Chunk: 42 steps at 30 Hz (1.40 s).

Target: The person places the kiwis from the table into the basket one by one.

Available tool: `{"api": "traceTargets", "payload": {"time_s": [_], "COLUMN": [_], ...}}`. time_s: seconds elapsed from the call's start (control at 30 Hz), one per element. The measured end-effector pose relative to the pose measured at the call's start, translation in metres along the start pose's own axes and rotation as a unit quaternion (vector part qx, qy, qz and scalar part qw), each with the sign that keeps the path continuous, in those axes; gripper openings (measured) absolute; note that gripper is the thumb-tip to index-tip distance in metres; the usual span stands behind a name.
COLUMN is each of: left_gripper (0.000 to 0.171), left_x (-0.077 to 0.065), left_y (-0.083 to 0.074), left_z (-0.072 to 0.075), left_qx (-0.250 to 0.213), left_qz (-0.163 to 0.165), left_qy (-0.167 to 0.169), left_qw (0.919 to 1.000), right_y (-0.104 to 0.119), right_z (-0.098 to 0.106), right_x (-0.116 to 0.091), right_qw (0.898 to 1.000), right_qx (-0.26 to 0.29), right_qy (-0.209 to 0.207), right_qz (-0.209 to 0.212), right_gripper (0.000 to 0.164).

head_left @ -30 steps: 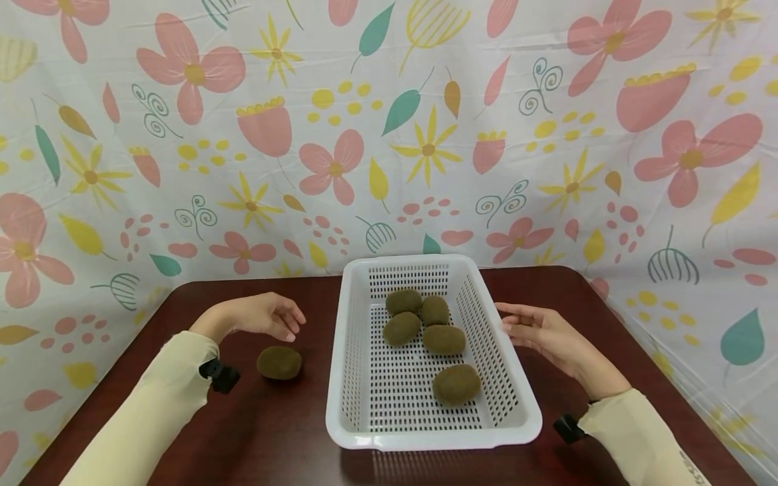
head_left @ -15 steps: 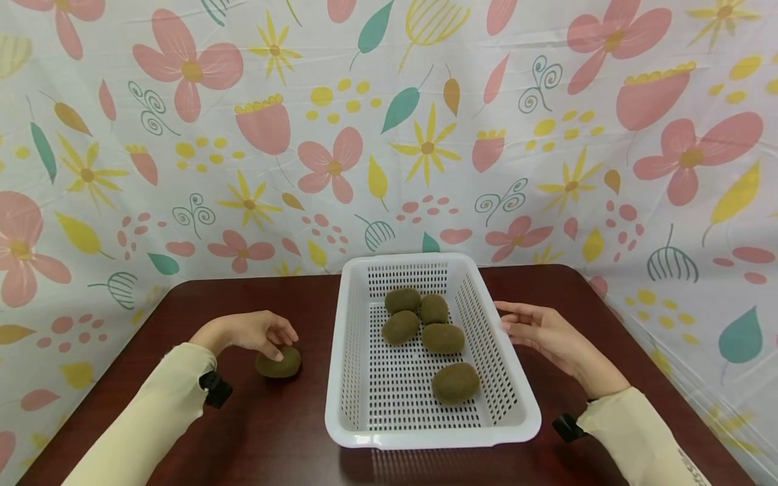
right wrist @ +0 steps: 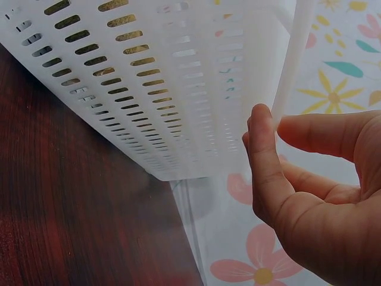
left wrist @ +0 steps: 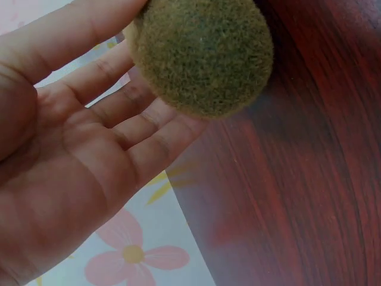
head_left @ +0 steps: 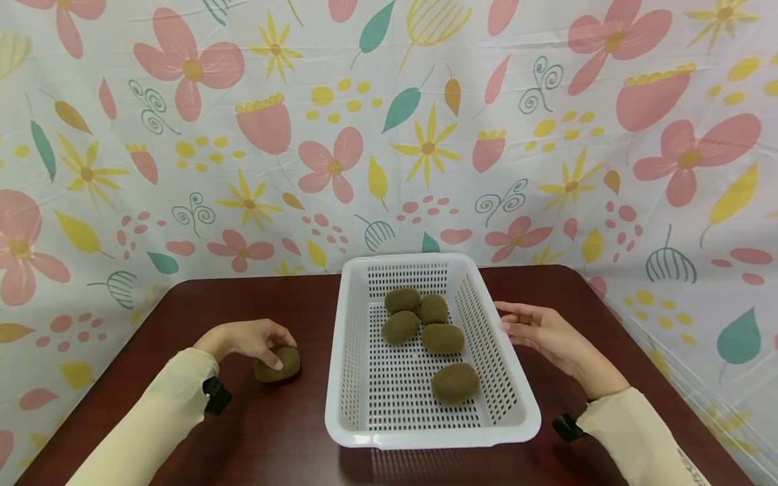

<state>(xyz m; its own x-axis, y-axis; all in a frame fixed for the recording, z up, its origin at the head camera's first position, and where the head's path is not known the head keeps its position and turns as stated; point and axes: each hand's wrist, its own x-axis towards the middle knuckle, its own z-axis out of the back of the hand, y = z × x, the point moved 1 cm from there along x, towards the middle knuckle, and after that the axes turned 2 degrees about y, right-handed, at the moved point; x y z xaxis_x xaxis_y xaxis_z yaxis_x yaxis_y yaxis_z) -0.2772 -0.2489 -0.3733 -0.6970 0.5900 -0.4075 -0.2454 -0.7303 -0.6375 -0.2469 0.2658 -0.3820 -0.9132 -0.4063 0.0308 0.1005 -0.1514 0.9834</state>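
At the left of the table, my left hand (head_left: 250, 339) grips a brown kiwi (head_left: 283, 366), thumb on its near side and fingers behind it. The left wrist view shows the fuzzy kiwi (left wrist: 205, 56) large between thumb and fingers. My right hand (head_left: 550, 337) is at the right side of a white perforated plastic basket (head_left: 355, 432). In the right wrist view, the thumb and fingertips of the right hand (right wrist: 315, 167) meet at the basket rim (right wrist: 292, 65), pinching its edge. Several other kiwis (head_left: 444, 339) lie inside the basket, one apart near its front right.
The basket stands on a dark reddish-brown wooden table (head_left: 286, 432), near the middle. Behind and beside the table hangs a white curtain (head_left: 389, 202) printed with flowers and leaves. A small black device (head_left: 217, 395) is strapped at the left wrist.
My left hand has come down from above the kiwi and taken hold of it; the kiwi looks slightly tilted now. The right hand stays at the basket rim.
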Motion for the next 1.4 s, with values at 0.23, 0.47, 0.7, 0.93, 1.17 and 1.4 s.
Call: {"api": "traceTargets", "payload": {"time_s": [0.23, 0.47, 0.7, 0.93, 1.17, 1.4], "left_gripper": [0.044, 0.05, 0.049, 0.043, 0.038, 0.041], "left_x": [-0.001, 0.0, 0.002, 0.001, 0.001, 0.001], "left_y": [-0.004, -0.009, -0.011, -0.012, -0.017, -0.028], "left_z": [-0.003, -0.007, -0.009, -0.007, 0.0, 0.012], "left_qx": [0.02, 0.054, 0.075, 0.042, 0.002, -0.021], "left_qz": [0.005, 0.028, 0.044, 0.038, 0.041, 0.047], "left_qy": [0.003, 0.01, 0.007, 0.006, -0.007, -0.022], "left_qw": [0.9998, 0.9981, 0.9962, 0.9984, 0.9991, 0.9984], "right_y": [-0.002, -0.003, -0.004, -0.002, -0.001, 0.0], "right_z": [0.0, 0.001, 0.001, 0.0, 0.0, 0.0], "right_x": [0.0, 0.0, 0.0, 0.0, -0.001, 0.0], "right_qw": [1.0, 1.0, 1.0, 1.0, 1.0, 1.0], "right_qx": [0.006, 0.002, 0.005, 0.002, 0.001, 0.001], "right_qy": [-0.001, 0.002, 0.003, 0.002, 0.002, -0.001], "right_qz": [-0.001, 0.001, 0.003, -0.001, -0.001, 0.0], "right_gripper": [0.057, 0.056, 0.056, 0.057, 0.057, 0.057]}}
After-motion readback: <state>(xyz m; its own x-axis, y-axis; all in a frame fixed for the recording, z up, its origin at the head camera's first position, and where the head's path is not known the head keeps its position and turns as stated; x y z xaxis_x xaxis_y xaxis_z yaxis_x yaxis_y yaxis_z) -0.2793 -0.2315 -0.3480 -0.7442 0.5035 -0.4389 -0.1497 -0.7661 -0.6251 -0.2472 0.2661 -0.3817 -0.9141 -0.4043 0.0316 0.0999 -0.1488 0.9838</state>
